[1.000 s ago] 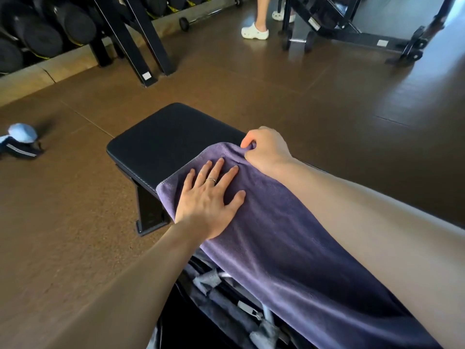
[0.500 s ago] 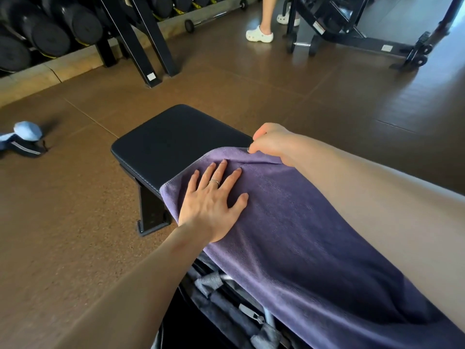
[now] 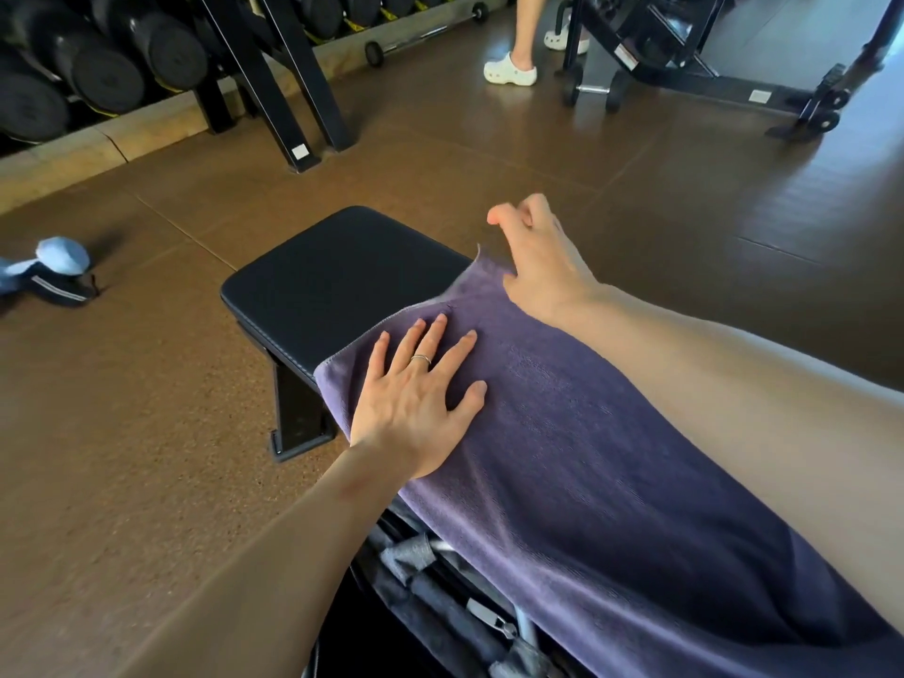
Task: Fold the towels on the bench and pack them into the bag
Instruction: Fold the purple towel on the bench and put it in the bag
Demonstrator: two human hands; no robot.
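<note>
Pressing the purple towel [image 3: 577,433] flat, left hand [image 3: 416,408] spread, no readable writing

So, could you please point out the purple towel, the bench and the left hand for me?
purple towel [image 3: 587,457]: head view, middle of its flat top.
bench [image 3: 342,281]: head view, bare black pad.
left hand [image 3: 416,408]: head view, back of the hand.

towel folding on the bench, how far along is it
Done: the purple towel lies spread along the bench. In hand: left hand presses it flat; right hand is open at its far corner. Left: folding and bagging; nothing looks packed.
</note>
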